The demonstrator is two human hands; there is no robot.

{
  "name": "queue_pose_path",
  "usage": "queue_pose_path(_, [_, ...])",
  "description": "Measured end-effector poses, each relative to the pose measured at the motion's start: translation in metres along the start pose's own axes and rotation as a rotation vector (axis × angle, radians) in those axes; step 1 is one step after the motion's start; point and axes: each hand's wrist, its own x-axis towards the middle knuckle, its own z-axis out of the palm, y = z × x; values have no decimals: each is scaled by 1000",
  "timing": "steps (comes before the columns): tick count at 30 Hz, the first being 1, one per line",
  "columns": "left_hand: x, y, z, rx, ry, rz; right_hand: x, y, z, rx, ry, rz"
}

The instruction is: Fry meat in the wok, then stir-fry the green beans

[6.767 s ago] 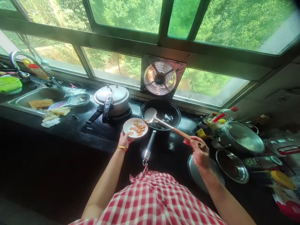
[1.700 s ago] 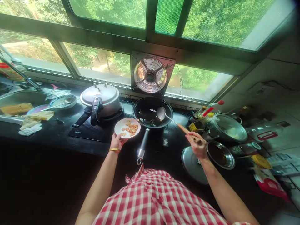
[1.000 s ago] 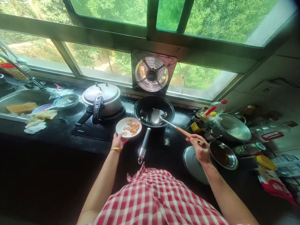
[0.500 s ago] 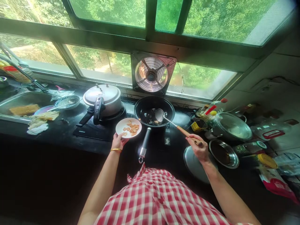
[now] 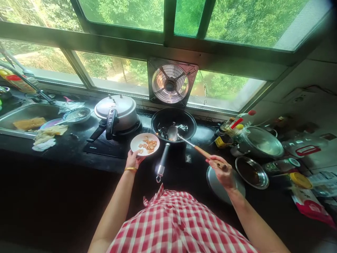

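Spatula (image 5: 202, 152) is down in the black wok (image 5: 188, 121), its metal head near the side closest to us. Our right hand (image 5: 222, 173) has its fingers wrapped round the wooden handle, the butt end poking out past the fist, forearm coming in from the lower right. Our left hand (image 5: 133, 161) grips the white plate (image 5: 135, 143), thumb on the rim and fingers tucked underneath, holding it just left of the wok handle with browned chunks (image 5: 151, 145) on it. Counter's (image 5: 75, 149) black and pretty busy: pressure cooker (image 5: 127, 118) and sink (image 5: 51, 111) to the left, steel bowl (image 5: 238, 161) and lid (image 5: 217, 184) to the right. Leafy windows (image 5: 121, 15) and a round fan (image 5: 170, 84) up front.
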Motion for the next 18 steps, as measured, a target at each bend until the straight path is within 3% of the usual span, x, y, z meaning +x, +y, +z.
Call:
queue_pose_path(4, [-1, -1, 0, -4, 4, 1, -6, 3, 4, 13, -7, 22])
queue_pose_path(9, [-4, 2, 3, 1, 4, -4, -7, 7, 23, 175, -4, 61])
queue_pose_path(14, [-6, 7, 6, -11, -5, -5, -5, -4, 42, 196, -22, 19])
queue_pose_path(18, [-5, 10, 9, -19, -5, -2, -8, -12, 44, 219, -7, 7])
